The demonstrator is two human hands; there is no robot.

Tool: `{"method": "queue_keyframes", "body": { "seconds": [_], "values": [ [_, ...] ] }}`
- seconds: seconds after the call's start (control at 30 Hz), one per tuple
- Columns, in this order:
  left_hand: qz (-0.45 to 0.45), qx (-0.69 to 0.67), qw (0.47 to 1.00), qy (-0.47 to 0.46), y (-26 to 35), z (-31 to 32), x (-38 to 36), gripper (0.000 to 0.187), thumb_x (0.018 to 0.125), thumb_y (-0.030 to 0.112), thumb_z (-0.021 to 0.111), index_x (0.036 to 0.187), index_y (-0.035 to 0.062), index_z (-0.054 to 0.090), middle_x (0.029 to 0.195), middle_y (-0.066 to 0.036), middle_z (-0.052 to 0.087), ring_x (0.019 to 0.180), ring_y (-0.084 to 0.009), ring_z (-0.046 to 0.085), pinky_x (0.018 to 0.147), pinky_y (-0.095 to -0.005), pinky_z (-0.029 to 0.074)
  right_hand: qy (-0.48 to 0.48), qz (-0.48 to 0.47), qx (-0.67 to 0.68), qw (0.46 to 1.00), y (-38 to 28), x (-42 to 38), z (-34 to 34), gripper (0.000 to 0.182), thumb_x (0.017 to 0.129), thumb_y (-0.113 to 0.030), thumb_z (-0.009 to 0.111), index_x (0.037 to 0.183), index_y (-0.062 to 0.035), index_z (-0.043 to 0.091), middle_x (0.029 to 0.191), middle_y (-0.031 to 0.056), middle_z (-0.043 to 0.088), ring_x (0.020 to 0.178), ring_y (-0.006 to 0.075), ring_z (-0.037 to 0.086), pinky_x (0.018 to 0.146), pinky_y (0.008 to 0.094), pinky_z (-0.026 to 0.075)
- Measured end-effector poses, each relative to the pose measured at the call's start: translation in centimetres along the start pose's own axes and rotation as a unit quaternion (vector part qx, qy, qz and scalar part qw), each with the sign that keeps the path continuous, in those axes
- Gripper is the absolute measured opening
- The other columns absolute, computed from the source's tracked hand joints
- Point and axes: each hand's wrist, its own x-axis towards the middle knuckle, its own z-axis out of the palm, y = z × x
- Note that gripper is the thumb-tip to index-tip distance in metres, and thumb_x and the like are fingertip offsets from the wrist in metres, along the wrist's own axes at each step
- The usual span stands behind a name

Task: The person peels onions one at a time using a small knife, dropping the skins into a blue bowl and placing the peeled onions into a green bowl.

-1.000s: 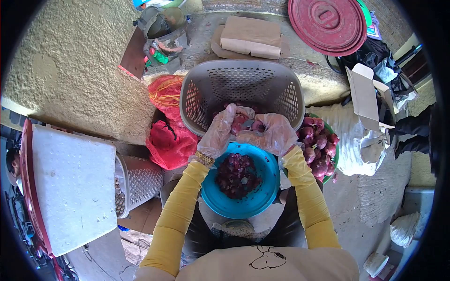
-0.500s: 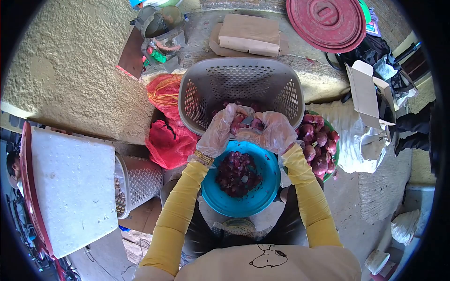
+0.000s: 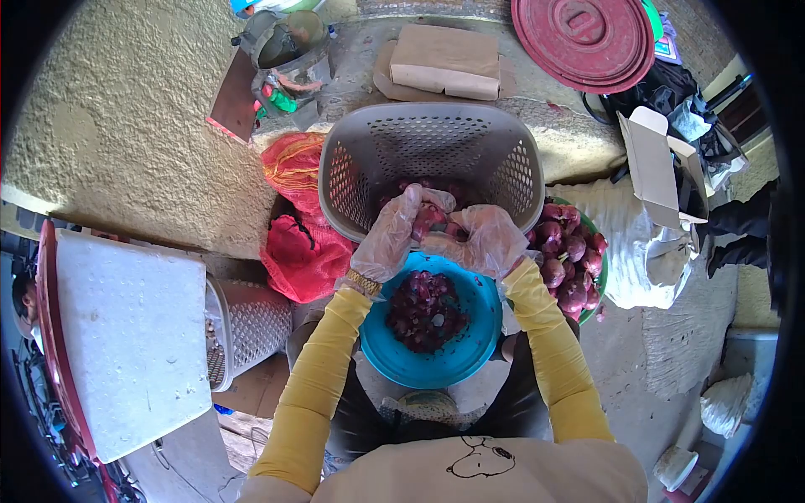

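A red onion [image 3: 430, 220] is held in my left hand [image 3: 396, 233], which wears a clear plastic glove. My right hand [image 3: 489, 238], gloved too, is closed close against the onion's right side; whatever is between its fingers is too small to name. Both hands are over the near rim of a grey perforated basket [image 3: 335, 180], which has red onions at its bottom. Just below them sits a blue basin [image 3: 428, 369] with a heap of dark red onion skins [image 3: 423, 312]. Whole red onions [image 3: 573, 250] fill a green container at the right.
Red mesh sacks [image 3: 306, 251] lie left of the basket. A white foam board [image 3: 130, 335] and a white perforated bin [image 3: 256, 323] stand farther left. Behind are a cardboard box [image 3: 444, 59] and a red lid [image 3: 584, 42]. Another person's legs [image 3: 742, 235] show at right.
My right hand has turned slightly and moved a little at the onion. The grey blade-like piece seen between the hands is no longer visible. My left hand stays nearly still.
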Motion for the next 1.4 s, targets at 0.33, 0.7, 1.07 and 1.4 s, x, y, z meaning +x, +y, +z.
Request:
{"method": "queue_keyframes", "body": {
  "seconds": [0.33,0.7,1.07,1.4],
  "values": [
    [-0.012,0.012,0.999,-0.041,-0.6,-0.3,0.1,0.069,0.108,0.06,0.03,0.121,0.0008,0.061,0.118,-0.011,0.065,0.108,-0.0182,0.061,0.098,-0.0343,0.049,0.036,0.029,-0.019,0.999,-1.4,0.1,-0.9,0.057,0.07,-0.054,0.09,0.09,-0.0035,0.074,0.067,0.0119,0.063,0.06,0.0257,0.058,0.061,0.0375,0.049],
    [0.014,-0.014,0.998,-0.058,-0.6,-0.5,0.1,0.065,0.109,0.059,0.032,0.119,0.001,0.061,0.117,-0.01,0.064,0.111,-0.0186,0.06,0.1,-0.0347,0.048,0.001,0.035,0.033,0.999,0.9,0.1,0.4,0.052,0.078,-0.052,0.086,0.096,-0.0042,0.077,0.075,0.0113,0.071,0.065,0.0193,0.062,0.067,0.0348,0.051],
    [-0.025,-0.043,0.997,-0.051,-0.6,-0.3,0.0,0.068,0.108,0.06,0.031,0.12,0.0007,0.061,0.109,-0.013,0.067,0.1,-0.0179,0.066,0.091,-0.0329,0.054,-0.018,0.027,-0.016,0.999,0.0,0.1,0.3,0.061,0.083,-0.065,0.075,0.088,-0.0042,0.075,0.074,0.0178,0.069,0.074,0.0392,0.068,0.068,0.0436,0.053],
    [-0.057,-0.071,0.996,0.014,-0.9,-0.5,0.3,0.07,0.108,0.06,0.033,0.118,-0.0016,0.063,0.107,-0.013,0.068,0.097,-0.019,0.067,0.093,-0.0345,0.055,-0.005,-0.036,-0.148,0.988,-1.7,-0.2,-0.7,0.069,0.072,-0.076,0.075,0.087,-0.0085,0.075,0.071,0.0167,0.068,0.071,0.0395,0.068,0.068,0.0466,0.054]
  ]
}}
